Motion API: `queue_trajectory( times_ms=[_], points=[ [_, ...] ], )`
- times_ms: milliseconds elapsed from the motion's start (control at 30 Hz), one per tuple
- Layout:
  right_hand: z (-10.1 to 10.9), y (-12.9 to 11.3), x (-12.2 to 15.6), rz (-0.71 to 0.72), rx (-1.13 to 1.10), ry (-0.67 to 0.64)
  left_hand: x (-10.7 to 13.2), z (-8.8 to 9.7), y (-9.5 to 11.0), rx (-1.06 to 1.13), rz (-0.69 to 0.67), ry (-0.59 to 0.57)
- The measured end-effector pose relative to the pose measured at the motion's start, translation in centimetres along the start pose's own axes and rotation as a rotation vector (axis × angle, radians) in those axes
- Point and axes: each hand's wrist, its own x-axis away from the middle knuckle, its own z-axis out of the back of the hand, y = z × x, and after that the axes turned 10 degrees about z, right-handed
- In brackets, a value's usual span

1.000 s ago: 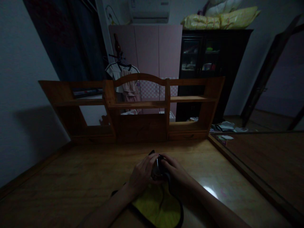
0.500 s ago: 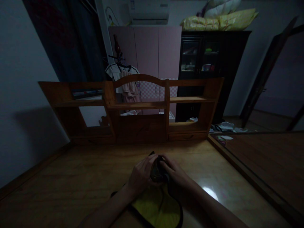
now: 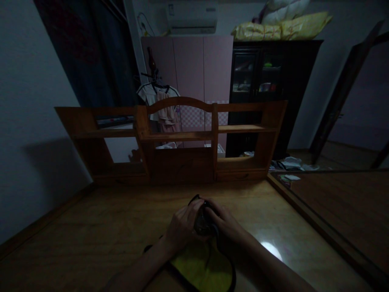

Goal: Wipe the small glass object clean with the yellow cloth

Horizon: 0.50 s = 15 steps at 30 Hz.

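Observation:
Both hands meet over a wooden desk [image 3: 100, 227]. My left hand [image 3: 181, 227] and my right hand [image 3: 226, 227] are closed around a small dark object [image 3: 202, 222], too dim to name, with a thin black cord or strap looping from its top. Below the hands, a yellow cloth piece with a black edge [image 3: 203, 267] lies on the desk, partly under my forearms.
A wooden shelf unit [image 3: 182, 142] stands along the desk's back edge. A wall is at the left. Beyond are a pink wardrobe [image 3: 197, 69], a dark cabinet [image 3: 267, 85] with yellow bundles on top, hanging clothes and papers on the floor at right.
The view has shifted slightly; the hands sit a little lower in the picture and keep hold of the dark object. Nothing else has moved.

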Motion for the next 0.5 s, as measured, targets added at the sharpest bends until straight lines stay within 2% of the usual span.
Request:
queue_trajectory(
  times_ms=[233, 500],
  points=[
    [0.1, -0.61, 0.17, -0.07, 0.033, 0.029, -0.1, 0.15, 0.12, -0.018, -0.002, 0.014],
    [0.03, -0.77, 0.06, -0.006, 0.135, 0.008, 0.15, -0.06, -0.02, -0.053, 0.0, 0.002]
  ],
)
